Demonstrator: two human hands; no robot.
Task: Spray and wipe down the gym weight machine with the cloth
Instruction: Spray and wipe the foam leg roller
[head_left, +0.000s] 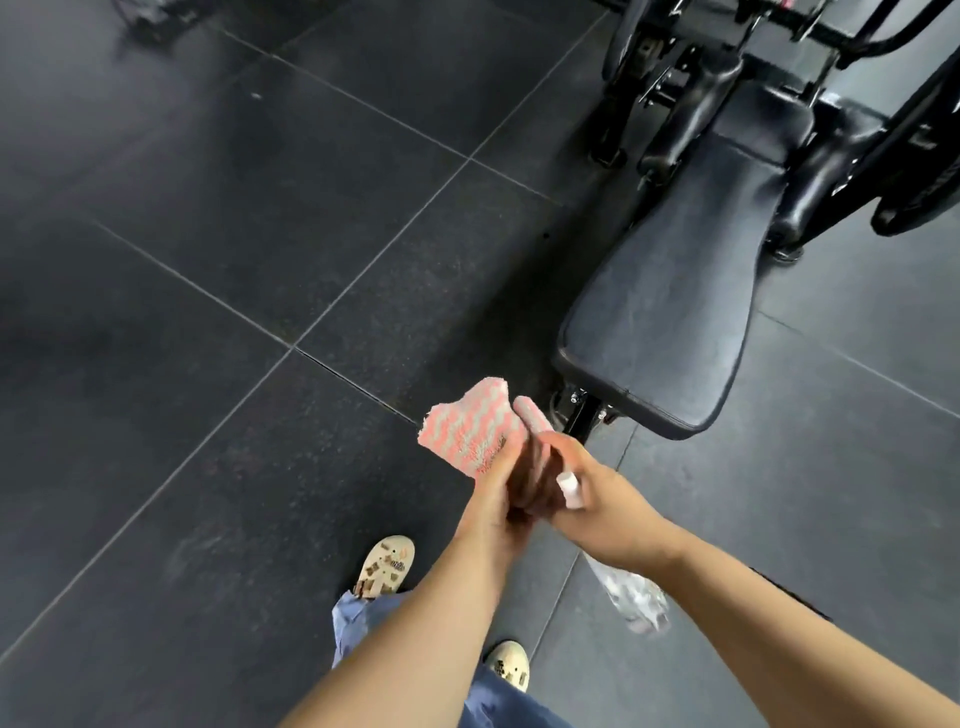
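A pink and grey zigzag cloth (475, 426) is held up over the floor, just short of the near end of the black padded bench (660, 291) of the weight machine. My left hand (493, 499) grips the cloth's lower edge. My right hand (602, 501) is pressed against the left one and holds a clear spray bottle (636, 597) by its neck, white top (570, 489) above the hand and body hanging below the wrist. The right fingers reach to the cloth's rolled edge; blur hides whether they pinch it.
Dark rubber floor tiles (234, 260) spread to the left and front. The machine's black frame and levers (691, 104) rise at the far end of the bench, top right. My feet in beige sandals (387, 564) stand below the hands.
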